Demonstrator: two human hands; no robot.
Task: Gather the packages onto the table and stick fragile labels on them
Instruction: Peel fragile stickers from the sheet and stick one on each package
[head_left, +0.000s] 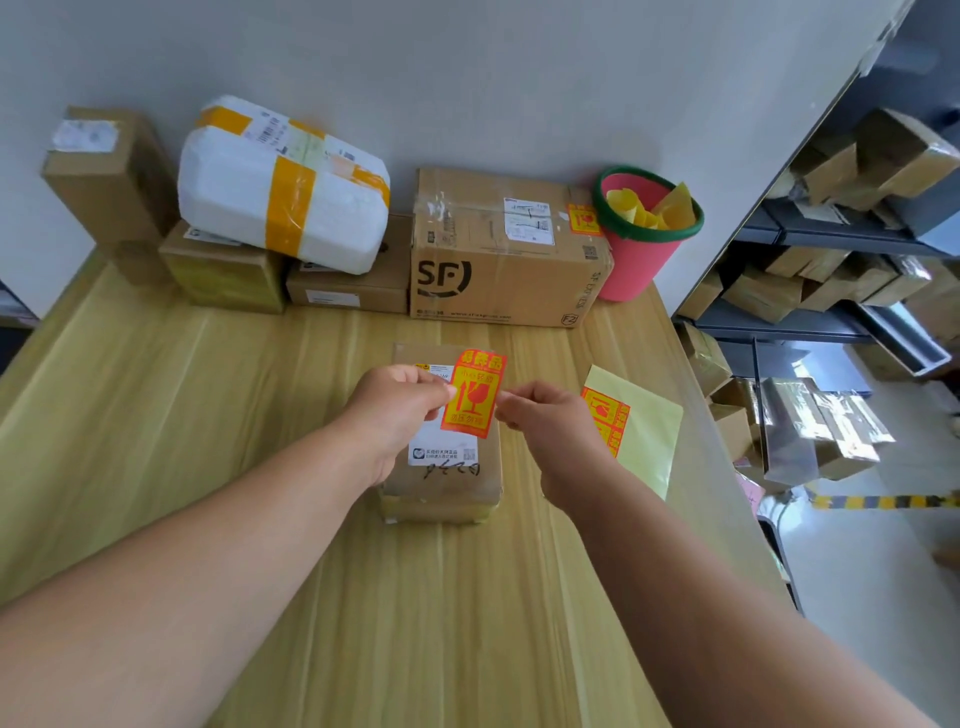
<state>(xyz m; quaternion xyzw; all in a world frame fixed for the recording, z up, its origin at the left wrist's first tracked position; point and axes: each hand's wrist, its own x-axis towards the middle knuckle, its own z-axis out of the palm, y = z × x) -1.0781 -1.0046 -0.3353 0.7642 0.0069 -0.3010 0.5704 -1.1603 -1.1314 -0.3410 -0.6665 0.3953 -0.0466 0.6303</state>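
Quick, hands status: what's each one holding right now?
Left hand: pinches the left edge of the fragile label, above the small package.
Right hand: pinches the same label's right edge.

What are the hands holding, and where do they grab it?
The fragile label, above the small package. The left hand pinches its left edge and the right hand pinches its right edge.

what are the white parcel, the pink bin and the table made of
White parcel: probably foam, matte and ribbed, bound with orange tape. Pink bin: likely plastic, smooth evenly coloured wall. Table: wood or wood-look laminate, pale streaked grain, slight sheen.
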